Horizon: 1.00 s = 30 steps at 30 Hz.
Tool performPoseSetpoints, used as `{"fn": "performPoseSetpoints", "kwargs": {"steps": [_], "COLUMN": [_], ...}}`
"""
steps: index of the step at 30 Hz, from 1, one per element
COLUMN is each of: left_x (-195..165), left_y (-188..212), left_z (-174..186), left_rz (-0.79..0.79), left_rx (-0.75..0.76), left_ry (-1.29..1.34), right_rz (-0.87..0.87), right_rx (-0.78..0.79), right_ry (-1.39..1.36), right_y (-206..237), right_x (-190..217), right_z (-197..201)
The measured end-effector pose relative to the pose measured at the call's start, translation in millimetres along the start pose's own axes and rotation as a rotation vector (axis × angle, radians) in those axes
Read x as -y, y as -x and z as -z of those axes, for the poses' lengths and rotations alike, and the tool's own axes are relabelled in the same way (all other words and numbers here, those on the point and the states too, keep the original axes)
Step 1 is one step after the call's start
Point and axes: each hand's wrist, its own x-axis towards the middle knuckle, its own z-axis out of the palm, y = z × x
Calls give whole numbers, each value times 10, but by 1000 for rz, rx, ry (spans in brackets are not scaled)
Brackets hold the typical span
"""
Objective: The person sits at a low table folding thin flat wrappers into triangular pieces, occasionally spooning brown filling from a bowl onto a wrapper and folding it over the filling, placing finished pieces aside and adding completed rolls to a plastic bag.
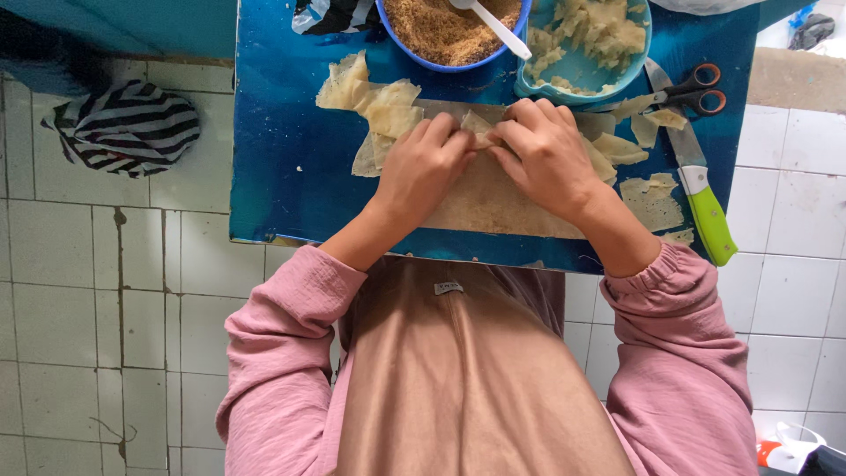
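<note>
Both of my hands pinch a small pale dough wrapper [477, 125] over a worn wooden cutting board [493, 203] on a blue table [282, 167]. My left hand [423, 167] grips the wrapper's left side with bent fingers. My right hand [545, 154] holds its right side, fingertips meeting the left ones. Loose pale wrapper pieces [370, 101] lie to the left of my hands, and more wrapper pieces [648, 194] lie to the right.
A blue bowl of brown crumbly filling [441, 31] with a white spoon [498, 31] stands behind, beside a light blue bowl of wrapper scraps [590, 40]. Scissors [696, 92] and a green-handled knife [705, 198] lie right. A striped cloth [128, 123] lies on the tiled floor.
</note>
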Motion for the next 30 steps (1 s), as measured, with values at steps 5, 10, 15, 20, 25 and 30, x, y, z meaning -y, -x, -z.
{"fn": "performPoseSetpoints", "kwargs": {"steps": [5, 10, 15, 20, 25, 30], "left_x": [38, 71, 80, 57, 17, -201], "left_y": [-51, -194, -157, -69, -47, 196], "left_z": [-47, -86, -17, 21, -20, -31], "left_rz": [132, 323, 226, 168, 136, 17], "left_rx": [-7, 132, 50, 71, 74, 79], "left_ry": [54, 28, 180, 221, -36, -478], "right_rz": [-128, -242, -84, -89, -110, -300], "right_rx": [-20, -51, -42, 19, 37, 27], "right_ry": [-100, -144, -45, -52, -97, -298], "right_y": [-71, -103, -76, -101, -93, -16], "right_x": [7, 67, 67, 11, 15, 100], "right_z": [-81, -133, -88, -102, -129, -161]}}
